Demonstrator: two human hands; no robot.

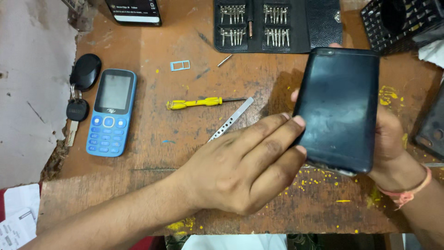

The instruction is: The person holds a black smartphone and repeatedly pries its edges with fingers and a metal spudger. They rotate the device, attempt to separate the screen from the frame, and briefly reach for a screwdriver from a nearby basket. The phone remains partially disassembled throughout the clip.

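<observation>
Head view. A dark smartphone is held above the right part of a worn wooden tabletop, back face up, between the two hands. The right hand lies beneath and behind it, fingers curled around its far and right edges so that the phone rests in the palm; a fingertip shows above its top edge. The left hand comes in from the lower left, fingers nearly straight and together, their tips pressed against the phone's left long edge; it grips nothing else. The phone's long axis runs almost vertically in the frame, tilted slightly, with the camera end pointing away from the person and the lower end toward the wrists. On the table, well to the left, lie a blue keypad phone and a key with a black fob; nearer the centre, a yellow-handled screwdriver, a perforated metal pry strip and a small blue card tray. An open black case of screwdriver bits sits at the far edge, beside a black mesh basket. The tabletop is scratched and flecked with yellow paint
</observation>
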